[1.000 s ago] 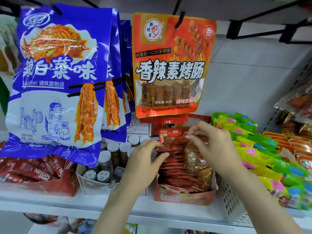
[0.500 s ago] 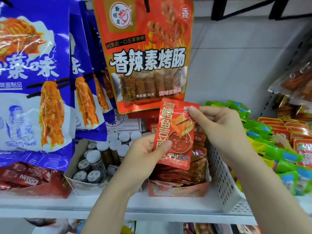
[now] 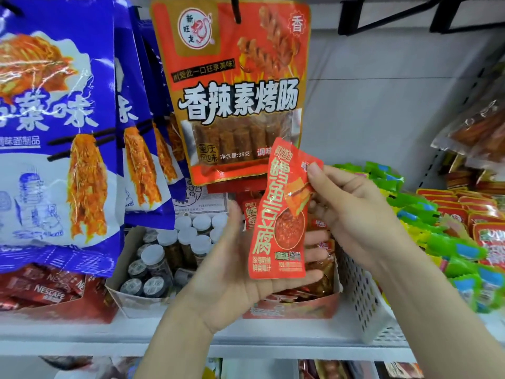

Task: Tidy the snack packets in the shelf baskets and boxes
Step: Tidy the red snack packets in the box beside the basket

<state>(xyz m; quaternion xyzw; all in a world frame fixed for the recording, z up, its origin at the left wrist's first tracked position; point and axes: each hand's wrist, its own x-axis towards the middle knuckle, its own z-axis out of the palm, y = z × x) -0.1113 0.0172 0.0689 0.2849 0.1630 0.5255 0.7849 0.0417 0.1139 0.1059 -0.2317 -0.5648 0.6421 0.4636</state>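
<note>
White shop shelving (image 3: 82, 332) fills the view, with big blue and orange hanging bags across the top and open boxes and baskets standing on the shelf board. At centre, the small red foil snack packet with pale green lettering (image 3: 278, 214) is now up in the air, upright and facing the camera, well above the red cardboard display box (image 3: 297, 306) at 6 o'clock from it. A second ago both hands were down among the stacked packets in that box; half a second ago this one had come up, and it now sits higher and turned a little. The right hand (image 3: 352, 214) pinches the packet's top right corner between thumb and fingers. The left hand (image 3: 235, 266) has flattened out beneath it, palm up with fingers straight, so the packet's bottom edge rests on the palm instead of being pinched.

My reading is that one packet has been pulled out for straightening or checking, so the box is no tidier yet; it likely needs sliding back in line with its fellows. To 3 o'clock stands a white perforated plastic basket (image 3: 363, 296) of green and yellow sachets (image 3: 426, 214); at 9 o'clock, a grey carton of white-capped little jars (image 3: 175, 250).
</note>
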